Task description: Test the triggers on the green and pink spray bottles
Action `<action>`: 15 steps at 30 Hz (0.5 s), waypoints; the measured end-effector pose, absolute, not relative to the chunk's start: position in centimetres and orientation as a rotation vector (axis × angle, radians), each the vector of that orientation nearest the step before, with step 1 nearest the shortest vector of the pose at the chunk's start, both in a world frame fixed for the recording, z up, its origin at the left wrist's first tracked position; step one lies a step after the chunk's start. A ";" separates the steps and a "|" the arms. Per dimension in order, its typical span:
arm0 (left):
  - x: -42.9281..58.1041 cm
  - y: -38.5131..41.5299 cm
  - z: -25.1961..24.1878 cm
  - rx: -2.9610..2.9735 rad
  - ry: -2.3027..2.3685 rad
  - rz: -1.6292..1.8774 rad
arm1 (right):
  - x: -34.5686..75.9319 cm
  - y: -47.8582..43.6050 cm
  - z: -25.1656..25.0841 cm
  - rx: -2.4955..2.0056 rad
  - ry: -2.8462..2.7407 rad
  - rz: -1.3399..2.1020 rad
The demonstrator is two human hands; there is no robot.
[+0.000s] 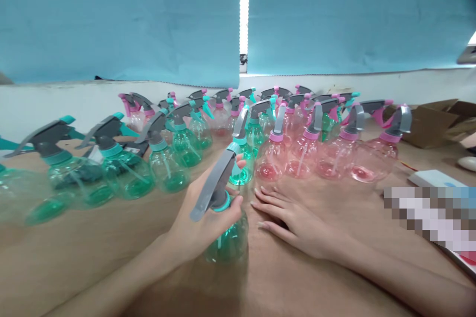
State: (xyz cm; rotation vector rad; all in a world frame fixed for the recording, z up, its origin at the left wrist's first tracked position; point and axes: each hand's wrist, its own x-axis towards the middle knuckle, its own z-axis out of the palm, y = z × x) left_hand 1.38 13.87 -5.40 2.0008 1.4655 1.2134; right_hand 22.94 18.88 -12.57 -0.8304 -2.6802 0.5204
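Note:
My left hand (201,210) is wrapped round the neck of a green spray bottle (229,242) with a grey and teal trigger head. That bottle is upright at the near middle of the table. My right hand (293,218) lies palm down on the tabletop just to its right, fingers stretched out and holding nothing. Beyond my fingertips stand a green spray bottle (241,171) and a pink spray bottle (269,161). Several green bottles (128,176) line the left side, and several pink ones (336,158) the right.
More spray bottles in pink and green crowd the back of the wooden table (111,257). A cardboard box (431,121) sits at the back right, with a white box (437,178) nearer. Blue curtains (119,20) hang behind. A blurred-out item lies at the right edge.

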 end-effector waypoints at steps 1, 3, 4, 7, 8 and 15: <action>1.5 13.8 -5.2 2.002 1.478 1.214 | 22.9 18.9 -12.6 -0.829 -2.676 0.523; 1.7 13.6 -4.9 2.002 1.498 1.226 | 23.0 18.9 -12.6 -0.825 -2.664 0.530; 1.7 13.5 -4.8 2.000 1.505 1.232 | 23.0 18.9 -12.6 -0.826 -2.660 0.531; 1.7 13.5 -4.7 1.992 1.504 1.229 | 23.0 18.9 -12.7 -0.821 -2.649 0.533; 1.7 13.5 -4.7 1.988 1.505 1.221 | 23.0 18.9 -12.8 -0.818 -2.645 0.533; 1.7 13.4 -4.8 1.994 1.501 1.211 | 23.0 18.9 -12.7 -0.831 -2.686 0.510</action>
